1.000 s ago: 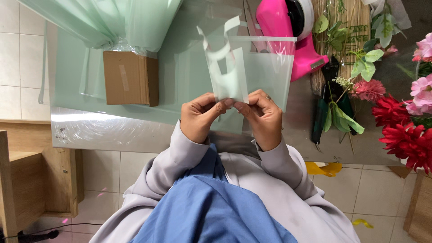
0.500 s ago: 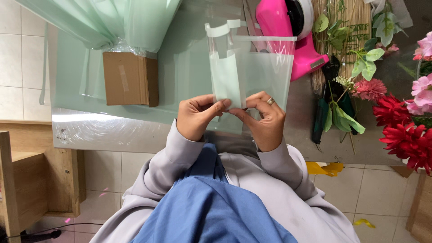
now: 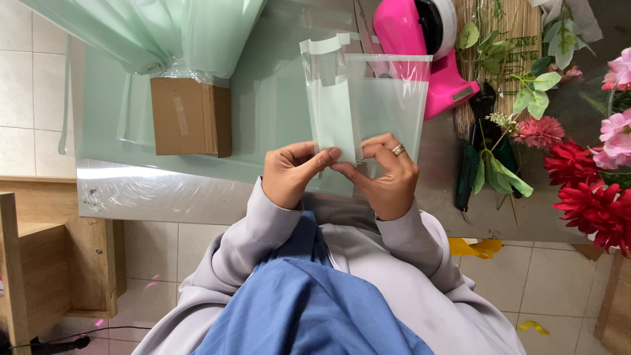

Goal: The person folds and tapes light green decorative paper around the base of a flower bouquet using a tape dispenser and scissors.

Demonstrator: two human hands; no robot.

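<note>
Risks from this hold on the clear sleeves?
1. Both hands, left hand and right hand, pinch only the bottom edge of the clear plastic sleeves; the tall upper part stands free and may flop or crease.
2. The sleeves look like several thin sheets; they may cling together or slip apart.
3. The pink tape dispenser sits close behind and could snag the top edge.

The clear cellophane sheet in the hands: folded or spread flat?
Folded. The clear cellophane sheet is pinched at its lower edge by the left hand and right hand, a narrower layer overlapping its left part.
</note>
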